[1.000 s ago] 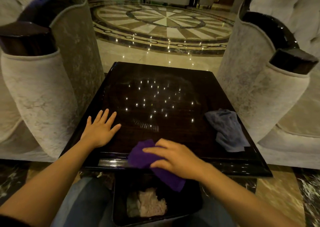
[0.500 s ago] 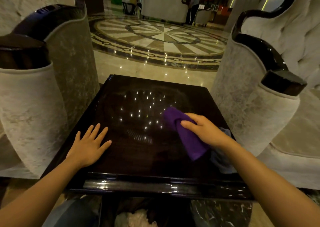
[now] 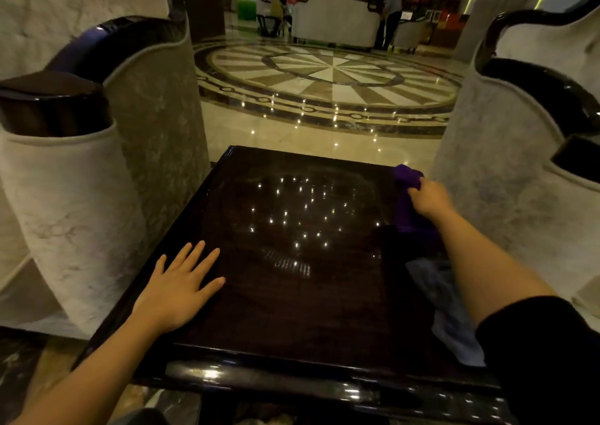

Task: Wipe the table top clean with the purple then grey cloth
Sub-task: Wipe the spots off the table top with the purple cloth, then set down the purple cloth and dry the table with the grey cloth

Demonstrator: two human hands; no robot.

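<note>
2 hands in view, both working the table [image 3: 292, 311]. Right hand [image 3: 431, 198] is closed around the purple cloth [image 3: 406, 197], fingers curled over its upper part, pressing it onto the far-right corner of the top; cloth trails back toward the person along the right edge. My read: full arm reach puts the corner under the cloth, so this is the purple pass on the outer perimeter, with the grey pass not started. Left hand [image 3: 180, 289] lies flat, fingers spread, palm down on the near-left of the top, holding nothing; likely a brace so the person can lean forward without the table shifting. Grey cloth [image 3: 448, 311] sits bunched on the near-right edge of the table, partly under the right forearm, touched by neither hand; parked within reach for step 2, I'd guess. Surface: dark, glossy, wood-grain top with a raised polished rim at the near edge; ceiling spots reflect as a cluster of bright dots mid-table, and a faint curved smear shows around them, so streaks will read easily on this finish. Room: a lobby, polished marble floor with a big circular inlay beyond the table, 1 pale upholstered armchair with dark glossy trim at each side, close to the table, plus people and a counter far back, too blurred to detail.
</note>
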